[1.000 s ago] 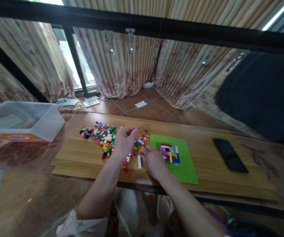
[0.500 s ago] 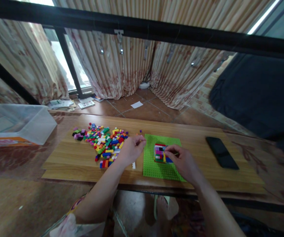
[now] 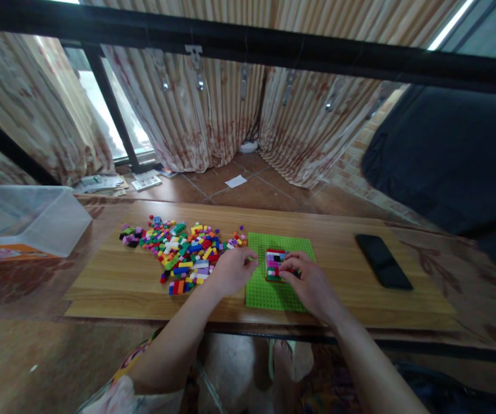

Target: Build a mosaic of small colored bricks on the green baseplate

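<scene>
A green baseplate [image 3: 260,290] lies on the wooden board, carrying a small multicoloured brick build [image 3: 274,263]. My right hand [image 3: 307,283] rests on the plate with its fingers curled against the right side of the build, pressing on it; whether a brick sits under the fingertips is hidden. At the plate's left edge my left hand [image 3: 232,270] is loosely closed, fingertips touching the plate. A spread of small coloured bricks [image 3: 179,253] lies to the left of that hand.
A clear plastic box [image 3: 23,221] stands at the far left. A black phone [image 3: 383,261] lies on the wooden board [image 3: 114,287] to the right. Curtains, a black crossbar and tiled floor are beyond; my feet show under the table.
My right hand left the loose bricks, moved onto the baseplate and settled on the build. My left hand shifted right from the pile to the plate's left edge.
</scene>
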Demonstrator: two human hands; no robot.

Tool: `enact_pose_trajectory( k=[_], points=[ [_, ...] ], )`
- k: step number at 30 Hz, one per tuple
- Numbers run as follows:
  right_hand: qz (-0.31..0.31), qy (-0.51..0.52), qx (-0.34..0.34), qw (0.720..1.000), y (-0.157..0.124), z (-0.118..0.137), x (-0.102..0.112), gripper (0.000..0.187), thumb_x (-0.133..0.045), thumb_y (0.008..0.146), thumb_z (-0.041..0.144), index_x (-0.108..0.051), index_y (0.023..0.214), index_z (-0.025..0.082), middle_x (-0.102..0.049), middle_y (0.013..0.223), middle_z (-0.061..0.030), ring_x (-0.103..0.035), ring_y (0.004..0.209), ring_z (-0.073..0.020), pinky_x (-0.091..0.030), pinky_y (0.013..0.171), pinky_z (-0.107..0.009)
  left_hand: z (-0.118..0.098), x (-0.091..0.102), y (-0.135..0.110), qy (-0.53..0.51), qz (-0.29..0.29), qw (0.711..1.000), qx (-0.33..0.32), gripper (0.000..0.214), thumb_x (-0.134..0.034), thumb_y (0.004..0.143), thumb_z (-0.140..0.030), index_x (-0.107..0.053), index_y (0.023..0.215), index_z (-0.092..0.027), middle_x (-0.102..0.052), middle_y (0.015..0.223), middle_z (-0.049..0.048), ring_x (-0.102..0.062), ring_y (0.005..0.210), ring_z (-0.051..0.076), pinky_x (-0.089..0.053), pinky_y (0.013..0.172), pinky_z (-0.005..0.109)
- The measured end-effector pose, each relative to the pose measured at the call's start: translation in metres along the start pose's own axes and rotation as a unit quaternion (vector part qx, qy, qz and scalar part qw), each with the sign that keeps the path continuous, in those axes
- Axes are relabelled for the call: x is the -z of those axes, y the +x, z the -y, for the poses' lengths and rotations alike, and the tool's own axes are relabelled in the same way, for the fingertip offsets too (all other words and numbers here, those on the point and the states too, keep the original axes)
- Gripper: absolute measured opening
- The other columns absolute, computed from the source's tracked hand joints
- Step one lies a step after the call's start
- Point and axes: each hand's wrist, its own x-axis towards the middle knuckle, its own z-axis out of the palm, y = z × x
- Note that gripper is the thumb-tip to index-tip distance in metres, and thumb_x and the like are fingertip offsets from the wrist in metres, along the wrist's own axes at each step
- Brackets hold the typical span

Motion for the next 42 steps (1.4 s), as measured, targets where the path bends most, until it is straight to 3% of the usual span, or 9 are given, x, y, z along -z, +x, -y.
enact_pose_trajectory(
  k=[4,15,21,34,42],
  points=[
    [-0.007,0.002,0.004,1.000,-0.001,0.000,0.001,0.010,-0.060,0.080,0.024,-0.069,0.074,0.021,-0.059,0.098,-0.0055,-0.058,0.094,-0.0199,-0.043,0.087,-0.037,-0.003,0.002,-0.004,0.042,0.033,0.999,-0.005,0.026,-0.050,0.084,-0.025,-0.071,0.098,-0.017,-0.066,0.067,0.0012,-0.057,0.063,0.014,-0.040,0.058,0.022],
    [-0.045,0.027,-0.010,0.999,-0.003,-0.015,-0.006,0.011,-0.065,0.077,0.032,-0.073,0.073,0.024,-0.059,0.101,-0.0051,-0.057,0.099,-0.0217,-0.043,0.091,-0.039,-0.002,-0.002,-0.006,0.093,0.047,0.995,-0.008,0.023,-0.053,0.083,-0.026,-0.071,0.095,-0.019,-0.069,0.072,0.0033,-0.060,0.065,0.016,-0.043,0.062,0.023],
    [-0.072,0.012,-0.017,0.997,-0.004,-0.011,-0.008,0.011,-0.067,0.074,0.032,-0.073,0.070,0.024,-0.059,0.098,-0.0053,-0.059,0.094,-0.0215,-0.044,0.087,-0.038,-0.003,-0.002,-0.006,0.111,0.065,0.992,-0.008,0.024,-0.051,0.084,-0.026,-0.072,0.092,-0.019,-0.070,0.078,0.0056,-0.062,0.069,0.017,-0.044,0.064,0.025],
    [-0.060,0.027,-0.035,0.997,0.000,-0.017,-0.002,0.016,-0.064,0.074,0.035,-0.072,0.072,0.021,-0.063,0.097,-0.0078,-0.062,0.087,-0.0207,-0.049,0.077,-0.036,0.003,-0.006,-0.004,0.105,0.046,0.993,-0.005,0.027,-0.051,0.084,-0.029,-0.071,0.099,-0.020,-0.069,0.075,0.0047,-0.062,0.067,0.017,-0.045,0.066,0.026],
    [-0.084,0.005,-0.039,0.996,0.002,-0.015,-0.007,0.013,-0.067,0.069,0.033,-0.072,0.067,0.021,-0.063,0.092,-0.0059,-0.059,0.076,-0.0171,-0.050,0.073,-0.034,0.003,-0.003,-0.003,0.079,0.021,0.996,-0.021,0.024,-0.053,0.083,-0.025,-0.071,0.097,-0.019,-0.068,0.072,0.0033,-0.061,0.065,0.016,-0.045,0.065,0.025]
  ],
)
